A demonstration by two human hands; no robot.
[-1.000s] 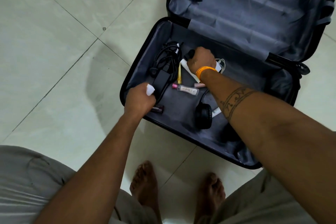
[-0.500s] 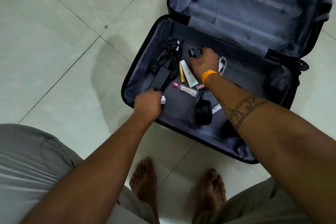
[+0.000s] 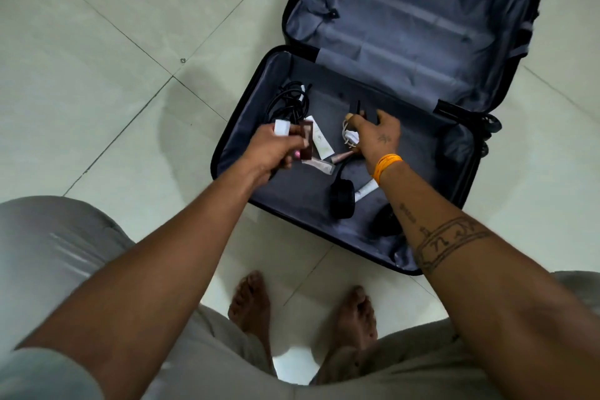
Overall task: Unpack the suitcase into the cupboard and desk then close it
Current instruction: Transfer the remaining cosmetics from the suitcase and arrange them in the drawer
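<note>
Left hand (image 3: 269, 149), fingers curled round several small items above the suitcase (image 3: 246, 127), risks dropping one; right hand (image 3: 376, 136) pinches a white cable (image 3: 349, 136).

The floor is laid with large, pale grey-green glossy square tiles (image 3: 97, 52), and it fills the whole frame from the 9 o'clock edge round to 3 o'clock. Thin dark grout lines (image 3: 152, 57) run diagonally across it, two of them crossing at about 10 o'clock, where a small dark chip (image 3: 182, 60) sits just beside the joint, and another joint slants across the 3 o'clock side. Soft, even light gives the tiles a dull sheen, with a broad blurred shadow (image 3: 191, 127) lying on them left of centre and a bright white reflection (image 3: 292, 364) at 6 o'clock.
</note>
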